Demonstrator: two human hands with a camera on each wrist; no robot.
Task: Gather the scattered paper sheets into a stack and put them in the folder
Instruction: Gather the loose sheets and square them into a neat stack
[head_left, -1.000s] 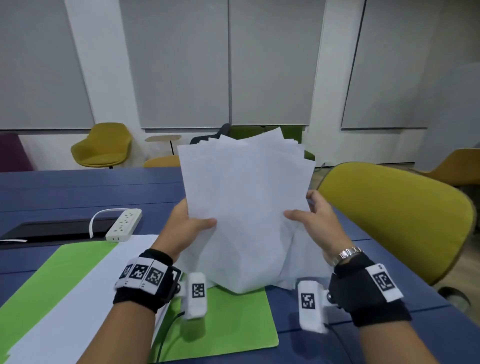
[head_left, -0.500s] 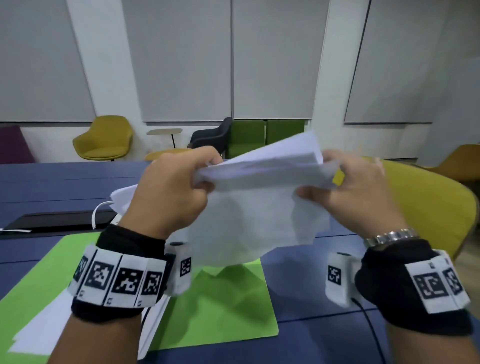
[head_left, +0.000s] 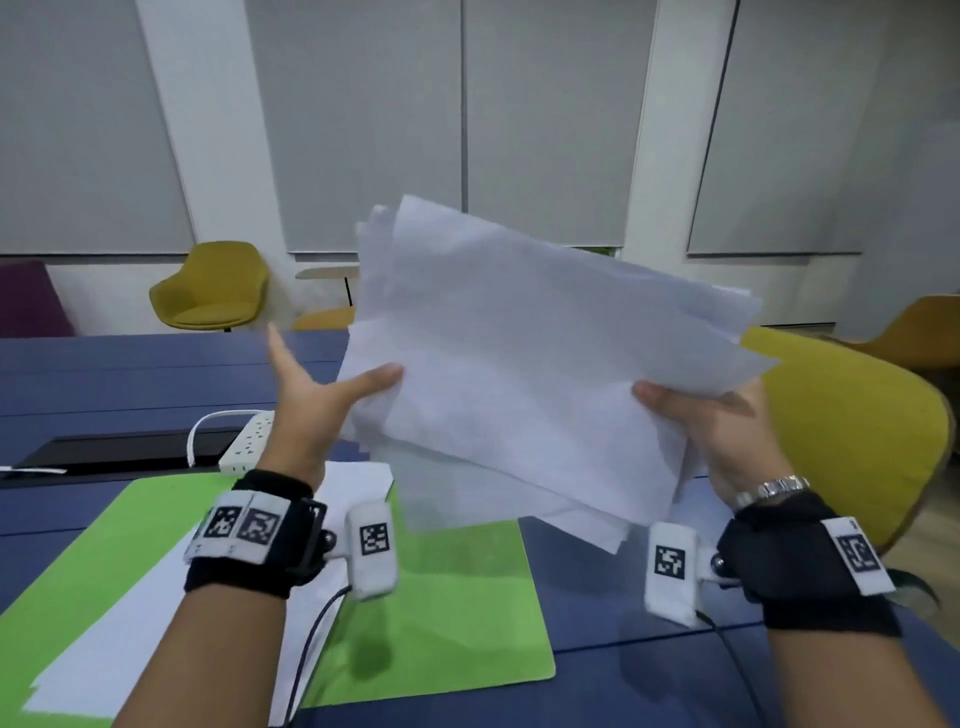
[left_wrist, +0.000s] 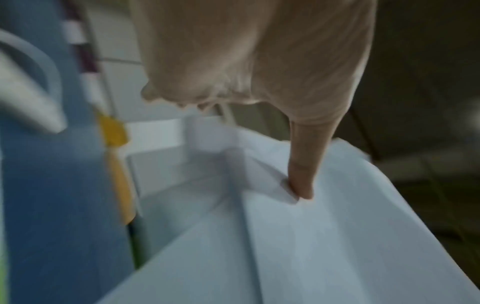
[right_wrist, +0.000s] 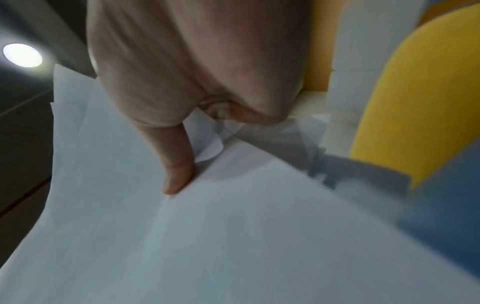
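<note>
We hold the paper stack (head_left: 524, 374) in the air above the table (head_left: 130, 374), edges uneven. Left hand (head_left: 311, 400) and right hand (head_left: 722, 431) each pinch a side edge, thumb on top. The sheets look light, floppy and slippery, so side grips suit. The green folder (head_left: 457, 597) lies open below, with one white sheet (head_left: 135, 613) in it.

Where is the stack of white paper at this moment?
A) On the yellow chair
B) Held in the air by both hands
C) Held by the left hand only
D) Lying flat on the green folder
B: the stack is above the table, with the left hand at its left edge and the right hand at its right edge; it hangs over the open folder without touching it.
</note>
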